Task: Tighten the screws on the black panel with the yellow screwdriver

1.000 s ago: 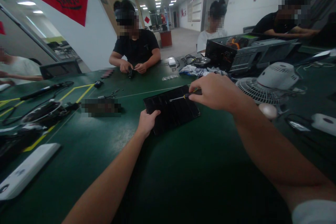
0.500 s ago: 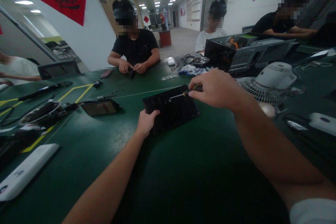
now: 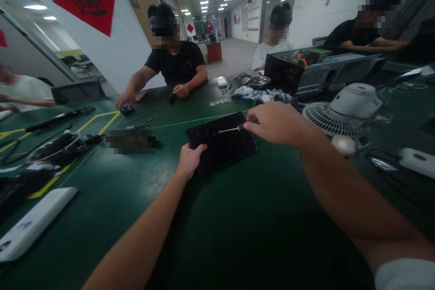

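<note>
A flat, dark rectangular panel (image 3: 227, 145) lies tilted over the green table, its exact kind unclear. My left hand (image 3: 191, 159) grips its left edge, thumb on top and the other fingers hidden beneath. In my right hand (image 3: 272, 121) is a screwdriver (image 3: 233, 130) with a black and yellow handle, fingers wrapped around it. Its metal shaft points left across the panel's upper part. Whether the tip touches the surface, I cannot tell.
A fan (image 3: 353, 106) lies at the right, near an opened computer case (image 3: 316, 72). Cables and a white device (image 3: 37, 222) are on the left. Across the green table (image 3: 142, 204), a co-worker in black (image 3: 180, 63) reaches toward a small dark object (image 3: 127, 109).
My right hand and the screwdriver have shifted slightly lower, the shaft now lying flatter. My left hand keeps its grip. The co-worker's arm has stretched out to the small dark object at left.
</note>
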{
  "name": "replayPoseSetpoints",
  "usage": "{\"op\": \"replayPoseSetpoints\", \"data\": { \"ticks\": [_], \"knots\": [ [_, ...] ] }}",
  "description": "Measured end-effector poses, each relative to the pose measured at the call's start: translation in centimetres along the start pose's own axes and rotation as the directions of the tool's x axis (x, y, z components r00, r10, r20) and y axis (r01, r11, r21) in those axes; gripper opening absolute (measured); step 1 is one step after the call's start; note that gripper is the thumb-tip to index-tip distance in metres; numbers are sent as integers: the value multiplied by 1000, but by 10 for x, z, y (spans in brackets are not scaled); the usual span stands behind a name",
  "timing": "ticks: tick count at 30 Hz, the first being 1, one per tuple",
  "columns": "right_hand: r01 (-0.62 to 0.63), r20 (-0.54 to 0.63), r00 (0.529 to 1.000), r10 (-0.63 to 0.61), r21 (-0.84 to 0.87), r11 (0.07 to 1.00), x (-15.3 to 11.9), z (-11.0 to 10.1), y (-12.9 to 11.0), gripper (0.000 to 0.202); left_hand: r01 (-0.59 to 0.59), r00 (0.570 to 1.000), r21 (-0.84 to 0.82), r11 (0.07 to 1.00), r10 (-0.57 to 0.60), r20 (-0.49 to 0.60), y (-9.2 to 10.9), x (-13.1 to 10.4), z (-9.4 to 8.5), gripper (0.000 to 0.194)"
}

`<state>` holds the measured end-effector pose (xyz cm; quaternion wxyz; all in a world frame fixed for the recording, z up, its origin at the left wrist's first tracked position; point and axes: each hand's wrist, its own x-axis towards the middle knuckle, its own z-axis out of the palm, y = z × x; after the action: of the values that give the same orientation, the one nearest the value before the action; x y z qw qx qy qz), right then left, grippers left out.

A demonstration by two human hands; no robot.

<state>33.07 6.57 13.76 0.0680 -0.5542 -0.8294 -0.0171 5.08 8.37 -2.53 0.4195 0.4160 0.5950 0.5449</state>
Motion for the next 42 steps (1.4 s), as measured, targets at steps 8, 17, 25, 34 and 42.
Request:
{"op": "replayPoseSetpoints", "data": {
  "ticks": [8, 17, 25, 34, 42],
  "knots": [
    [15, 35, 999, -17, 52, 999, 7, 6, 12, 46, -7, 1000, 4, 1000, 7, 1, -3, 1, -3, 40],
    [30, -131, 991, -20, 71, 997, 6, 1, 23, 32, -13, 1000, 0, 1000, 13, 9, -3, 1, -3, 38],
    [28, -130, 991, -20, 65, 998, 2, 0, 13, 35, -13, 1000, 7, 1000, 13, -12, 0, 0, 0, 38],
    [49, -162, 986, -35, 86, 995, -2, -1, 5, 33, -13, 1000, 24, 1000, 13, -7, -1, -1, -2, 38],
    [58, -137, 990, -47, 84, 995, -3, -2, -2, 34, 5, 1000, 7, 1000, -5, -4, 1, -2, -1, 39]
  ]
}}
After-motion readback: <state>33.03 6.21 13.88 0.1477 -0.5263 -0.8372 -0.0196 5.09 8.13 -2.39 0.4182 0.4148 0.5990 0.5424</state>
